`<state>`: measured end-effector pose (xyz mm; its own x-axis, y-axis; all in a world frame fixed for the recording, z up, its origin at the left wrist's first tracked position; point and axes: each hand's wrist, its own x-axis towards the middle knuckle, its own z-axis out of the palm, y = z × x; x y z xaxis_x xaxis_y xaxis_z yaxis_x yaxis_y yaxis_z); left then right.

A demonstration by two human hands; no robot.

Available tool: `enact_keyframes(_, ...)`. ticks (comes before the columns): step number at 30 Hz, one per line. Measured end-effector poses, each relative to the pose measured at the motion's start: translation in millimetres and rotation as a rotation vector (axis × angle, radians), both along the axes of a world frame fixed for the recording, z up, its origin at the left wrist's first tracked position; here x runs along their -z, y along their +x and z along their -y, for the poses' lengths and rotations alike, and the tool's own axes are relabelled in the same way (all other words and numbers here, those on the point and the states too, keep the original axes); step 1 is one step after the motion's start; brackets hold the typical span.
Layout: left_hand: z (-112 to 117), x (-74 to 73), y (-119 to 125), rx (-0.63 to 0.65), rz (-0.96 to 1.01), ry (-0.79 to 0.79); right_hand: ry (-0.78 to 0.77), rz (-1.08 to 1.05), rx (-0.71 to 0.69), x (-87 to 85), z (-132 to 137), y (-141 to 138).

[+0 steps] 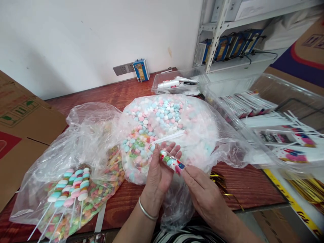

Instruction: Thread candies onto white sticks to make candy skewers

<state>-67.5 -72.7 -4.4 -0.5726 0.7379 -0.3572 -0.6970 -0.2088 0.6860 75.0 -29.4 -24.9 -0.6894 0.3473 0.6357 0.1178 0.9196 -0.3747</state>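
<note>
My left hand (158,170) lies palm up with its fingers curled around a candy skewer (172,162), a white stick with coloured marshmallow pieces in a clear printed sleeve. My right hand (199,189) pinches the sleeve's lower end with its fingertips. Both hands hover over a big clear bag of pastel marshmallow candies (164,125) on the reddish wooden table (248,185). The skewer's white stick (168,137) points up and right over that bag.
At the left, a second plastic bag (83,158) holds loose coloured candies and several finished skewers (73,189). Clear bins (181,82) stand at the back, and a large one of printed sleeves and sticks (275,125) at the right. Cardboard boxes (22,125) lie left. Gold twist ties (220,180) rest by my right hand.
</note>
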Motion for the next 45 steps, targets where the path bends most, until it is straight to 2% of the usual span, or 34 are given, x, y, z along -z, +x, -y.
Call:
enact_keyframes(3, -5.5, -11.1, -3.4, 0.0, 0.174, 0.09, -0.041, -0.013, -0.081, -2.0, 6.8, 2.0)
enact_keyframes(8, -7.5, -16.8, 0.4, -0.003, 0.285, 0.113, -0.027, 0.095, -0.048, -2.0, 10.3, 2.9)
enact_keyframes(11, -6.3, -17.3, 4.3, 0.024, 0.3, 0.132, -0.003, 0.191, -0.053, 0.0, 11.6, 1.8)
enact_keyframes(16, -4.2, -19.5, 12.1, 0.031, 0.276, 0.133, -0.098, 0.241, -0.099, 3.5, 16.6, -1.8)
enact_keyframes(19, -2.0, -20.2, 16.8, 0.017, 0.214, 0.135, -0.047, 0.195, -0.026, 8.1, 14.6, -2.8)
enact_keyframes(21, 1.5, -17.0, 20.0, 0.067, 0.106, 0.09, 0.061, 0.186, 0.073, 12.0, 10.3, -2.2)
enact_keyframes(23, 7.6, -9.7, 22.5, 0.093, -0.136, -0.024, 0.166, 0.247, 0.171, 15.1, 5.3, -1.3)
enact_keyframes(26, 20.3, 3.9, 22.9, -0.01, -0.784, -0.253, 0.239, 0.431, 0.245, 15.8, 1.1, -1.2)
enact_keyframes(28, 28.4, 9.4, 20.3, -0.001, -1.201, -0.316, 0.234, 0.536, 0.249, 13.8, 1.4, -2.8)
enact_keyframes(31, 34.7, 10.4, 14.2, 0.106, -1.536, -0.302, 0.207, 0.635, 0.229, 9.1, 3.5, -6.8)
enact_keyframes(35, 32.8, 11.1, 7.5, 0.109, -1.761, -0.372, 0.162, 0.706, 0.204, 2.4, 4.3, -11.8)
enact_keyframes(38, 29.2, 15.5, 5.3, 0.058, -1.835, -0.384, 0.119, 0.742, 0.206, -3.4, 4.5, -15.0)
enact_keyframes(41, 27.2, 18.9, 4.2, 0.018, -1.839, -0.311, 0.042, 0.812, 0.238, -10.0, 5.0, -17.5)
enact_keyframes(45, 27.3, 20.6, 3.1, 0.044, -1.806, -0.16, -0.074, 0.906, 0.238, -18.0, 4.2, -18.2)
